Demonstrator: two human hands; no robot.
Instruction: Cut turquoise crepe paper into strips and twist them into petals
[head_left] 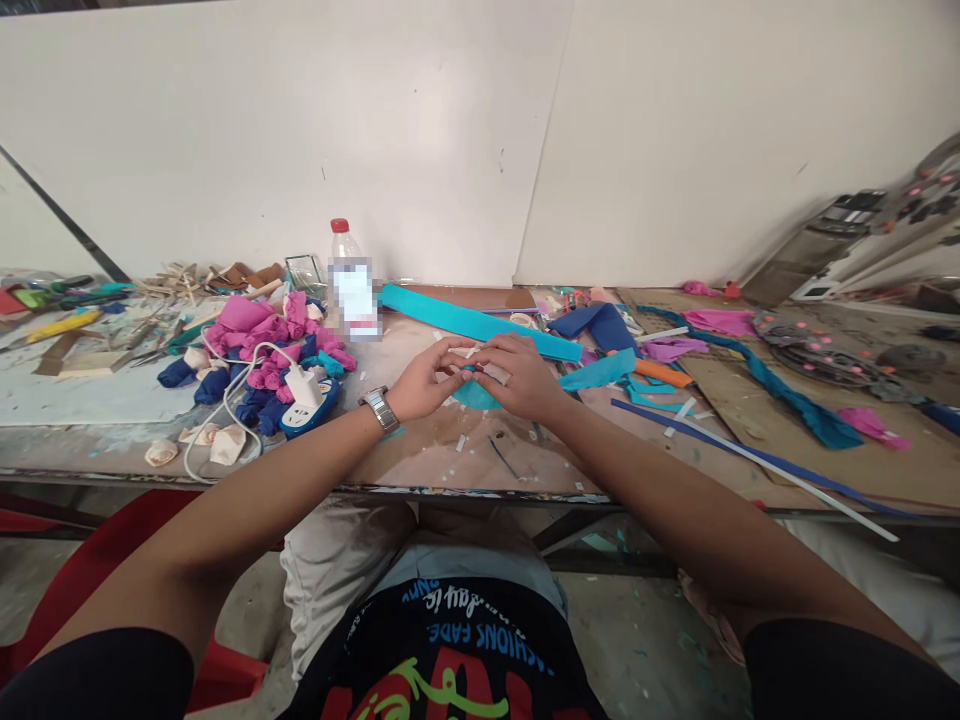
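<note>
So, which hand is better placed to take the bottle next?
Probably the left hand: the bottle stands on its side, nearer it than the right hand, though both hold the blue piece.

a clear bottle (342,243) with a red cap stood upright on the far left part of the table (420,455), before tall white panels (262,130). nearer, a white plug (302,388) sat on a blue and white power socket (318,410), beside a looping white cable (225,402). a yellow tool (73,323) lay far left, and a red seat (97,585) showed below, near left.
</note>
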